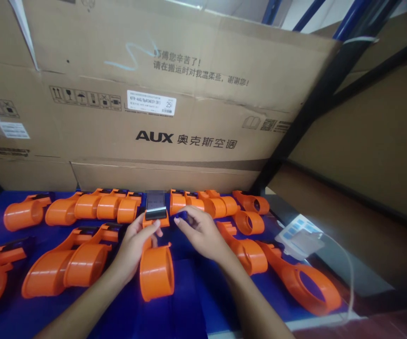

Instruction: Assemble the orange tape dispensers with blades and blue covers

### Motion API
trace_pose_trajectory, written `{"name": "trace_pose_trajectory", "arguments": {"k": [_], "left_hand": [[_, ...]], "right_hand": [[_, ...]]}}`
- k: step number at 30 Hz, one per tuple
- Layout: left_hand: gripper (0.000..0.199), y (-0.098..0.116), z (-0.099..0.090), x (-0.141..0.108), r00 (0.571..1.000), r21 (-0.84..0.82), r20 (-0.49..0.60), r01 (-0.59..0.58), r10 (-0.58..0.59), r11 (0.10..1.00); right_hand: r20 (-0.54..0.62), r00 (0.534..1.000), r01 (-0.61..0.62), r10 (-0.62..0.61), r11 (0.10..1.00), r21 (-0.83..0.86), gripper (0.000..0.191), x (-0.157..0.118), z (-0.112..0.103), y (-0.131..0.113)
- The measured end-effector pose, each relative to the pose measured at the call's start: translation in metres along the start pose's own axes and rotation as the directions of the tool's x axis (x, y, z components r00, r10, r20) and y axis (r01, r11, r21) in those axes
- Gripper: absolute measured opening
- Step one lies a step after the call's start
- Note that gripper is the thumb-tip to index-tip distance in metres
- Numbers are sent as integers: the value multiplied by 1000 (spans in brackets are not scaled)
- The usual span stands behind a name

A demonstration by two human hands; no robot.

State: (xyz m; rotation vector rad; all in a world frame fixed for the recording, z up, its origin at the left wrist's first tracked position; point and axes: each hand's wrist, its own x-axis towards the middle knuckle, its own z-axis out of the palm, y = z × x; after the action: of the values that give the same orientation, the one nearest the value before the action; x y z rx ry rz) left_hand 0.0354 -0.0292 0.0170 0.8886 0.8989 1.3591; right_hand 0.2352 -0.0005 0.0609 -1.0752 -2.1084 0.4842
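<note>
My left hand (138, 240) is closed around the neck of an orange tape dispenser (156, 273) near the middle of the blue surface. Its round hub points toward me, and a black part with a pale toothed edge (155, 213) sits at its far end. Just to the right, my right hand (199, 230) pinches a small dark blue piece (181, 216) between thumb and fingers. The piece is apart from the dispenser, and its shape is partly hidden by the fingers.
More orange dispensers (86, 264) lie in rows on the blue surface (175, 310), left and right of my hands. A large cardboard panel (111, 117) stands behind. At the right are a white device with a cable (300, 235) and a dark metal post (302, 117).
</note>
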Motion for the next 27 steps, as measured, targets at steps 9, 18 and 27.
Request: {"name": "trace_pose_trajectory", "arguments": {"k": [9,18,27], "left_hand": [[28,-1,0,-1,999,58,-7,-39,40,998],[28,-1,0,0,998,63,-12,-61,62,996],[26,-2,2,-2,997,69,-5,-73,73,995]], "right_hand": [[-98,995,9,16,968,251,25,-3,18,-1],[-96,995,24,4,959,284,38,-5,16,5],[-107,989,122,-99,966,230,44,-7,19,-1]]}}
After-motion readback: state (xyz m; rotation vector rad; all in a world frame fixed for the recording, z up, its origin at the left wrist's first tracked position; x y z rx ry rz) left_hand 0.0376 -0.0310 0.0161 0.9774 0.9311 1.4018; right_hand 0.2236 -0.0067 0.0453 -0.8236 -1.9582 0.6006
